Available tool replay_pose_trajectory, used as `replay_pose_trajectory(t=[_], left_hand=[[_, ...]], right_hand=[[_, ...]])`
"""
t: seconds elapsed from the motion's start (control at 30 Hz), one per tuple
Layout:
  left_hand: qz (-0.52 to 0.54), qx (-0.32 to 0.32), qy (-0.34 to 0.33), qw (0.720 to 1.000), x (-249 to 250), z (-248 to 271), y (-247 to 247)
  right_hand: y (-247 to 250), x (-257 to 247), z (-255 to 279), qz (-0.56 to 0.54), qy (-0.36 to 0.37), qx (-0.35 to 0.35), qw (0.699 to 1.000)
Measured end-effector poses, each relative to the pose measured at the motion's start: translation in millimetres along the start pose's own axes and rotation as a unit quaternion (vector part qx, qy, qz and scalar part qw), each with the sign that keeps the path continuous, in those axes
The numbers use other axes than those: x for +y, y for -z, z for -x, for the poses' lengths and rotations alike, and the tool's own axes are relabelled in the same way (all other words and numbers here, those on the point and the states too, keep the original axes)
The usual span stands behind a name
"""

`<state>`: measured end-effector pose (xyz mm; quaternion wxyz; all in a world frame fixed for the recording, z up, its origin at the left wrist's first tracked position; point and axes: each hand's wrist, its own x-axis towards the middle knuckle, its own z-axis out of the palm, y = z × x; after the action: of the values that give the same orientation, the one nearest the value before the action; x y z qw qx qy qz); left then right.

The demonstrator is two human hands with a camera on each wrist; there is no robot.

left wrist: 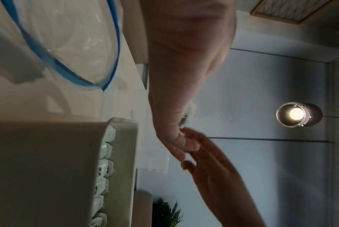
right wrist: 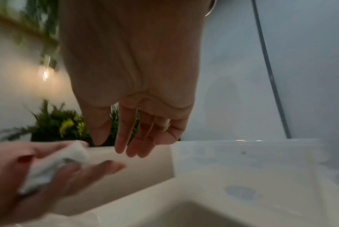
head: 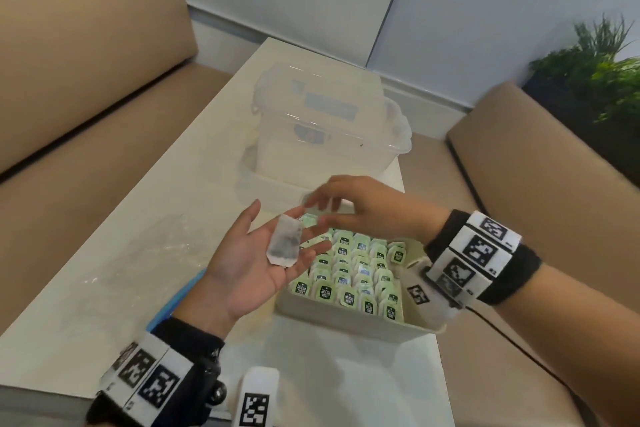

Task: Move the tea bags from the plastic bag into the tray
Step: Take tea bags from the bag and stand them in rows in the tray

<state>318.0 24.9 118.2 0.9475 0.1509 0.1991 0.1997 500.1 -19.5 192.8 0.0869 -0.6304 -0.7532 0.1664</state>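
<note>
One tea bag (head: 284, 241) lies on the flat, upturned left hand (head: 256, 262); the right hand (head: 360, 206), at two o'clock, hangs relaxed, holding nothing.

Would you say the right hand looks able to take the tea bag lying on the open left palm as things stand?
Probably yes. The tea bag lies uncovered on the flat left hand, and the right hand hovers just beside it with relaxed fingers; nothing sits between them.
</note>
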Motion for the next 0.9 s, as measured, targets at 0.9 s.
replay_pose_trajectory(t=[0.9], left_hand=[[-0.404,-0.018,-0.192,0.894,-11,8,-35]], right_hand=[[24,-25,28,-0.042,0.003,0.176,0.984]])
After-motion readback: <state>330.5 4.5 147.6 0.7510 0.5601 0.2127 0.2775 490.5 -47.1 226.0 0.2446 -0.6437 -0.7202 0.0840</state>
